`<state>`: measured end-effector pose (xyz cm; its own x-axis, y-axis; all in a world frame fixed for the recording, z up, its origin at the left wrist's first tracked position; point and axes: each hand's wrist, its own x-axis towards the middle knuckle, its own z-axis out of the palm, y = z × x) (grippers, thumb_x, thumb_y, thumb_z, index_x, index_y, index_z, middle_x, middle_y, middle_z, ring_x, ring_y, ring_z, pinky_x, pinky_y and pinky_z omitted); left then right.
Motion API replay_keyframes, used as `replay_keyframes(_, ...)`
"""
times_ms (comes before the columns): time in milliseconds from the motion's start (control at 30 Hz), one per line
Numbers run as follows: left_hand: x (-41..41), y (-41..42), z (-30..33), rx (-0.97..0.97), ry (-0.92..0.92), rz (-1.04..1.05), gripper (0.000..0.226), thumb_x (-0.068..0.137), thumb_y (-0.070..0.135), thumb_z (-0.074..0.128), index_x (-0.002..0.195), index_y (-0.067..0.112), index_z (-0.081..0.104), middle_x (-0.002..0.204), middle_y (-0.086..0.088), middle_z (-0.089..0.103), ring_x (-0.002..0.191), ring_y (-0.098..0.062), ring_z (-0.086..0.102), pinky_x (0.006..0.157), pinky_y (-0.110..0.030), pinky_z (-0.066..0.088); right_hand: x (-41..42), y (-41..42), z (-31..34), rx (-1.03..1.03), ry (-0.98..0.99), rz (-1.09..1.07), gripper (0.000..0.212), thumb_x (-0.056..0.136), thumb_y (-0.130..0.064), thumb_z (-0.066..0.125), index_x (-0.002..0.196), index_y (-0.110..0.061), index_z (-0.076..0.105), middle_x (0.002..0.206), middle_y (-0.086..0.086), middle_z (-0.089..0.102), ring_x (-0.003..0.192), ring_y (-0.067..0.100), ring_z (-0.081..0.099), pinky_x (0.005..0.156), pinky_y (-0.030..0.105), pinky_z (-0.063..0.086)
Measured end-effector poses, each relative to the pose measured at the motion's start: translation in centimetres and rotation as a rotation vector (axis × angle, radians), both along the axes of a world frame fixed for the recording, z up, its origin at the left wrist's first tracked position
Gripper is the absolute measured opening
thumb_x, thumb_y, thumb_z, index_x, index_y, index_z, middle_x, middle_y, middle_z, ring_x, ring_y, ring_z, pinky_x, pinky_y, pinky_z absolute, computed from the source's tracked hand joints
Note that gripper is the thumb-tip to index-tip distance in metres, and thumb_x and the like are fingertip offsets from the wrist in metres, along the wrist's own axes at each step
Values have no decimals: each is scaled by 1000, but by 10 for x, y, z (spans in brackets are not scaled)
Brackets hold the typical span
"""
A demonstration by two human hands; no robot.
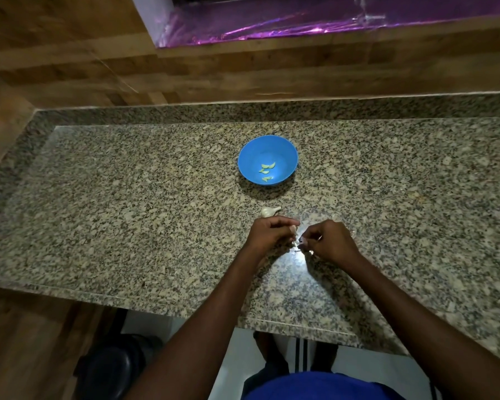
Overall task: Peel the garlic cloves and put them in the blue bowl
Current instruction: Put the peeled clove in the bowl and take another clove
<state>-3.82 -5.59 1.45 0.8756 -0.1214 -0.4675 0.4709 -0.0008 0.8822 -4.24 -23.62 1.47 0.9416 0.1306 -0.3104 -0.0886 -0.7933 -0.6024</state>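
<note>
A blue bowl (267, 145) stands on the granite counter with several pale peeled cloves (267, 169) inside. A garlic bulb (269, 211) lies on the counter just beyond my left hand. My left hand (269, 233) curls its fingers around a garlic clove (293, 228), of which only a pale tip shows. My right hand (326, 239) sits close beside it, fingers curled, pinching at the clove's skin between the two hands. The pinched piece is too small to make out.
The speckled granite counter (127, 203) has a raised back ledge and a wood-panelled wall (243, 70) behind. Its front edge steps inward at the left. A dark stool (110, 368) stands on the floor below left.
</note>
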Motion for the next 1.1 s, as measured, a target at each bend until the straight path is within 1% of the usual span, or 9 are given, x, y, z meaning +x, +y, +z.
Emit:
replay_keyframes(100, -1, 1, -4, 77, -47, -24, 16, 83, -3, 74, 97, 5, 77, 102, -21, 74, 82, -23, 68, 72, -27, 59, -3, 3, 4, -80, -26, -5, 17, 82, -35, 77, 68, -26, 77, 58, -9, 67, 59, 11, 64, 53, 25, 47)
replay_keyframes(200, 0, 2, -7, 129, -69, -51, 14, 83, -3, 75, 95, 3, 75, 94, -25, 73, 77, -24, 68, 67, -28, 58, -5, 3, 3, -165, -55, -21, 31, 85, -41, 75, 63, -20, 73, 53, -6, 60, 56, 17, 60, 48, 23, 32)
replay_keyframes(333, 0, 2, -9, 164, -82, -79, 14, 81, -4, 77, 94, 1, 73, 74, -10, 70, 61, -10, 65, 59, -22, 53, -6, 1, 1, -134, -74, 1, 11, 86, -25, 70, 81, -24, 80, 76, -3, 75, 72, 20, 68, 57, 26, 46)
replay_keyframes(433, -1, 2, -10, 145, -97, -89, 13, 82, -1, 77, 94, 2, 74, 73, -7, 70, 65, -13, 64, 62, -23, 52, -7, -1, 0, 89, -26, -76, 13, 89, -18, 70, 82, -21, 81, 72, -6, 76, 65, 8, 69, 62, 22, 53)
replay_keyframes(533, -2, 2, -9, 131, -98, -72, 15, 84, 3, 77, 99, 3, 77, 85, -15, 75, 74, -17, 68, 66, -25, 55, -7, -3, -2, 302, 47, -154, 18, 92, -20, 69, 78, -18, 80, 65, -6, 74, 61, 9, 72, 62, 28, 59)
replay_keyframes(667, -2, 2, -9, 121, -120, -99, 23, 82, 5, 80, 105, 4, 78, 100, -19, 76, 86, -19, 71, 73, -26, 59, -9, -3, 1, 490, 97, -209, 7, 89, -9, 73, 86, -9, 80, 65, 4, 74, 54, 9, 69, 53, 19, 50)
replay_keyframes(800, -2, 4, -13, 141, -122, -123, 27, 83, 3, 78, 110, 1, 76, 102, -20, 75, 89, -24, 72, 83, -34, 60, -11, 1, 1, 563, 139, -261, 2, 84, -8, 77, 86, -7, 78, 68, 12, 74, 53, 12, 66, 52, 21, 49)
replay_keyframes(967, -3, 5, -11, 196, -164, -127, 26, 83, -2, 76, 108, 4, 77, 104, -18, 75, 89, -21, 71, 76, -22, 58, -10, 8, 3, 710, 354, -471, 20, 95, -4, 64, 88, 13, 71, 84, 30, 72, 63, 32, 69, 66, 46, 61)
replay_keyframes(1100, -2, 4, -11, 257, -223, -163, 28, 83, -7, 73, 109, 2, 76, 108, -16, 73, 85, -7, 70, 77, -18, 56, -9, 9, 2, 769, 548, -561, 33, 97, -15, 64, 90, 16, 69, 77, 25, 69, 54, 28, 57, 66, 44, 55)
